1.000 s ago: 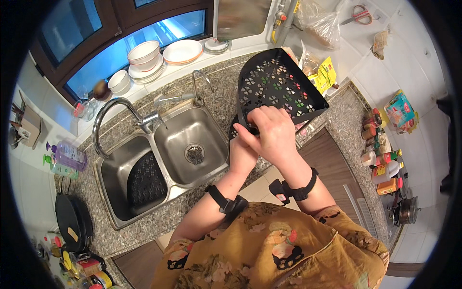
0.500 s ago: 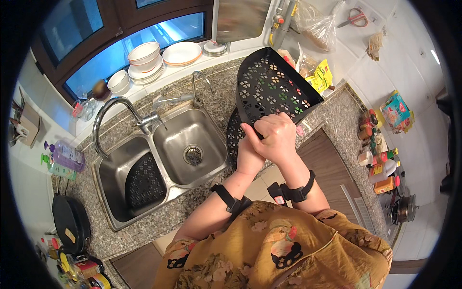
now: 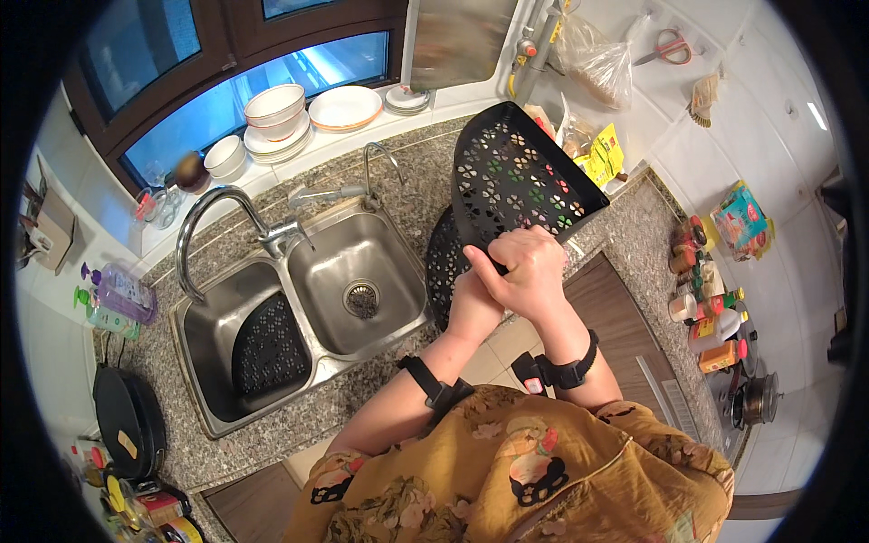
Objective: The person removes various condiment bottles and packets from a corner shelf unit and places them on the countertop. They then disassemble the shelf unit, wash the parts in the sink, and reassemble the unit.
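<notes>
My right hand (image 3: 531, 271) is closed in a fist at the near corner of a black fan-shaped shelf (image 3: 507, 181) with clover-shaped cutouts and raised edges. Its thumb points up and left. Pressed against it from the left is my left hand (image 3: 477, 303); its fingers are hidden behind the right hand. What lies inside the right fist is covered. A second black perforated shelf (image 3: 442, 258) shows partly below the first one. Another black quarter-round perforated piece (image 3: 272, 344) leans in the left sink basin.
A steel double sink (image 3: 358, 344) with a tall curved faucet (image 3: 186, 231) is on my left. Bowls (image 3: 274, 107) and plates (image 3: 345, 107) line the window ledge. Bagged goods (image 3: 605, 154) sit behind the shelf; jars and bottles (image 3: 711, 299) stand at right.
My hands have shifted slightly nearer and to the right, still together at the shelf's corner. The whole view has moved a little; the shelf's pose looks much the same.
</notes>
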The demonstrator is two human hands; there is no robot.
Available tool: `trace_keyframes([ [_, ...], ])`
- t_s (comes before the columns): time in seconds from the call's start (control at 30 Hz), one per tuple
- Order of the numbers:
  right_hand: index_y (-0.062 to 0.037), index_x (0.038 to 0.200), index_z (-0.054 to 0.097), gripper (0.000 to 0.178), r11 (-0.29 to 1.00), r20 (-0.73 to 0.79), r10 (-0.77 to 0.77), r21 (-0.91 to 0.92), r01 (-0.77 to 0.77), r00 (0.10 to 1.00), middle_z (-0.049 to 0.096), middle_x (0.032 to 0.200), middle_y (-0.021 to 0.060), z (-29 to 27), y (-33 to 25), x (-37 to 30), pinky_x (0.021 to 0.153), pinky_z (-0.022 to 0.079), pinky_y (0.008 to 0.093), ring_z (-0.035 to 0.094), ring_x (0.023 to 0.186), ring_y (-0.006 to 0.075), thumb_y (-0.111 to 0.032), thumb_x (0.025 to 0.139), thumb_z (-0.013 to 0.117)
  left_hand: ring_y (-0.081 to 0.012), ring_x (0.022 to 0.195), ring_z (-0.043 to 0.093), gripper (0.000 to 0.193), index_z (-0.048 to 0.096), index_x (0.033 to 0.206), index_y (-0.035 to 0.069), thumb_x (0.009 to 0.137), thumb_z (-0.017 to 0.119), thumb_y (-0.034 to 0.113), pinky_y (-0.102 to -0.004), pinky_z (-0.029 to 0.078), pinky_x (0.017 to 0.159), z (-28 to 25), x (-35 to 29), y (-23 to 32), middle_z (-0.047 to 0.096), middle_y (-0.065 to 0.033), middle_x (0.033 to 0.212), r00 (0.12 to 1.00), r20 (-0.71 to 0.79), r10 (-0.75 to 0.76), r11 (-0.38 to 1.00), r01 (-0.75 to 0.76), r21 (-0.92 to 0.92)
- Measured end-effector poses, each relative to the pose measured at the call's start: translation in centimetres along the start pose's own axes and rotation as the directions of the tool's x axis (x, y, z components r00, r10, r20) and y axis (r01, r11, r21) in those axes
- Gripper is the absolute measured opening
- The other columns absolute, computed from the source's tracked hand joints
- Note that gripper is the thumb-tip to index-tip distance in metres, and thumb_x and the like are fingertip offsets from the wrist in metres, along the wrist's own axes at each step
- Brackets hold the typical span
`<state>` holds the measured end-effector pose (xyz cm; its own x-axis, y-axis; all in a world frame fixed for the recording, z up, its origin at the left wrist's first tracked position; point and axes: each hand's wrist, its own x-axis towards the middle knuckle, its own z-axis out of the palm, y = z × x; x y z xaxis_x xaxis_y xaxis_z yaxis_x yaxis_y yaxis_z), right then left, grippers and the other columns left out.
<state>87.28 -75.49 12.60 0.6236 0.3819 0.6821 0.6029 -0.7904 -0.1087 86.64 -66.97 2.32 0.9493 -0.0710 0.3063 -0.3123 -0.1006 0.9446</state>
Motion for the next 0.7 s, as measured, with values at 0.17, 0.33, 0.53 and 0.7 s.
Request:
trace_keyframes([
  [0.17,-0.0094,0.056,0.059,0.045,1.0,0.057,-0.016,-0.008,0.016,0.998,0.056,0.055,0.0066,0.0,-0.1,0.5,0.057,0.042,0.0356,0.059,0.056,0.0261,-0.041,0.083,0.075,-0.0291,0.09,0.072,0.016,0.062,0.105,0.0,0.092,0.061,0.009,-0.0392,0.055,0.073,0.0,0.1,0.2,0.072,-0.018,0.091,0.993,-0.072,0.096,0.995,-0.094,0.018],
  [0.33,-0.01,0.079,0.072,0.041,0.989,0.162,-0.115,0.109,0.097,0.98,0.07,0.077,0.0054,-4.7,4.6,3.3,0.082,0.048,0.0396,0.069,0.079,0.0269,-0.051,0.076,0.078,-0.0149,0.095,0.067,0.023,0.071,0.114,0.001,0.097,0.058,0.01,-0.0325,0.052,0.084,-3.6,1.4,1.9,0.075,-0.0107,0.102,0.98,-0.061,-0.188,0.982,0.186,-0.035],
  [0.53,-0.0207,0.113,0.073,0.048,0.973,0.312,0.001,-0.221,0.071,0.95,0.055,0.14,0.003,-9.9,13.7,-0.5,0.107,0.035,0.0514,0.045,0.133,0.0309,-0.049,0.074,0.079,-0.0053,0.068,0.054,0.024,0.073,0.116,0.004,0.097,0.067,0.017,-0.0255,0.046,0.061,-9.1,3.8,-1.9,0.068,0.0036,0.082,0.963,0.071,-0.259,0.949,0.268,-0.168],
  [0.7,-0.0119,0.091,0.073,0.036,0.983,0.359,-0.15,-0.044,0.177,0.921,0.064,0.119,0.0017,-8.0,13.6,-3.3,0.108,0.033,0.0524,0.043,0.136,0.0315,-0.045,0.077,0.078,-0.0035,0.061,0.045,0.011,0.072,0.096,0.007,0.09,0.075,0.016,-0.0222,0.036,0.053,-12.3,6.3,-0.4,0.059,0.0083,0.073,0.958,0.142,-0.248,0.945,0.271,-0.181],
])
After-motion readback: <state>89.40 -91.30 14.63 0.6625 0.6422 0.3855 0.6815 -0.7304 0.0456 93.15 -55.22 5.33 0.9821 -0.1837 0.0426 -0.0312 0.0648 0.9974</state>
